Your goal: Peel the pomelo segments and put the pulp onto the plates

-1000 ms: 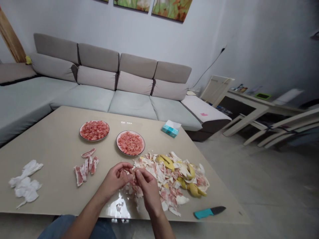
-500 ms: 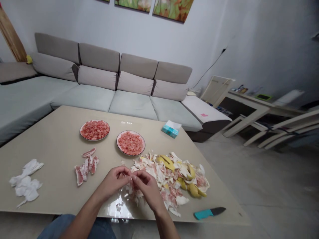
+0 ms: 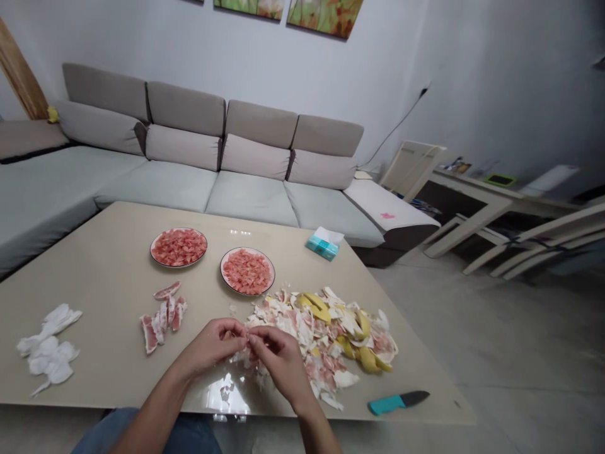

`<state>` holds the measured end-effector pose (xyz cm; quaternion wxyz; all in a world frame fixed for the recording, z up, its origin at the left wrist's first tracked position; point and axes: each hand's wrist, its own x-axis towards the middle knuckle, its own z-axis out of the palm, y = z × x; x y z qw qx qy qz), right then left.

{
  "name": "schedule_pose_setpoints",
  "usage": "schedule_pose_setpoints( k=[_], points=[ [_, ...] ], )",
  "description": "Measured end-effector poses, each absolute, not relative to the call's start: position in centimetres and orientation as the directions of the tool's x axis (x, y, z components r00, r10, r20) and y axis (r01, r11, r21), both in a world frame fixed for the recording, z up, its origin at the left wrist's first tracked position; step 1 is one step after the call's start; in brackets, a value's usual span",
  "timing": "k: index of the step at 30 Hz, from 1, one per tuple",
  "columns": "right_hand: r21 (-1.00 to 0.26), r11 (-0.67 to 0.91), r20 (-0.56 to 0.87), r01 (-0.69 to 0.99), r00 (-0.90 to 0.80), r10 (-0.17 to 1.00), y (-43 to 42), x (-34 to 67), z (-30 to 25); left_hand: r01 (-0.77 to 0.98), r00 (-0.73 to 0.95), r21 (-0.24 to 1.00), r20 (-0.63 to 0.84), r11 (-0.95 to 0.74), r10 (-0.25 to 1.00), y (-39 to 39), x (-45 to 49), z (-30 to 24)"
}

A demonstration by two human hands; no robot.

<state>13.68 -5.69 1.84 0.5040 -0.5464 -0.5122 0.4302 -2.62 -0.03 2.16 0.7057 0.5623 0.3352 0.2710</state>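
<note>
My left hand (image 3: 218,342) and my right hand (image 3: 278,354) meet fingertip to fingertip above the front of the table. Both are closed in a pinch on a small pinkish piece of pomelo (image 3: 247,337), mostly hidden by the fingers. Just beyond and right of them spreads a heap of pomelo peel (image 3: 326,328), with white pith, pink membranes and yellow rind. Several pomelo segments (image 3: 163,320) lie left of my hands. Farther back, one plate (image 3: 224,282) and another plate (image 3: 154,256) are heaped with pink-red pulp pieces.
A knife (image 3: 399,402) with a turquoise handle lies near the front right table edge. Crumpled white tissues or gloves (image 3: 51,347) rest at the left. A tissue pack (image 3: 324,244) sits at the back right. Behind the table (image 3: 113,271) stands a long sofa (image 3: 255,195).
My hands stay together in nearly the same place, with slight finger movement at the pinch. The view has shifted very slightly; the plates, peel and knife have not moved.
</note>
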Motion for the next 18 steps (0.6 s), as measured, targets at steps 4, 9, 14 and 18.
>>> schedule_pose_setpoints(
  k=[4,9,14,18],
  points=[
    [-0.996,-0.055,-0.062,-0.074,0.091,0.994,-5.7,14.1,1.6,0.010,0.651,0.971,-0.188,0.240,0.735,0.0,-2.9,2.0],
    [-0.960,-0.091,-0.124,-0.265,0.109,0.986,-5.2,15.1,1.2,0.046,0.550,0.980,-0.185,0.191,0.815,1.3,-2.5,1.5],
    [-0.927,-0.120,-0.179,-0.356,0.139,0.974,-4.5,15.8,0.2,0.124,0.336,0.991,-0.090,0.051,0.937,7.2,0.5,0.6],
    [-0.905,-0.154,-0.221,-0.397,0.128,0.967,-4.3,16.3,-0.9,0.187,0.233,0.981,0.008,-0.053,0.972,12.8,3.3,0.4]
  ],
)
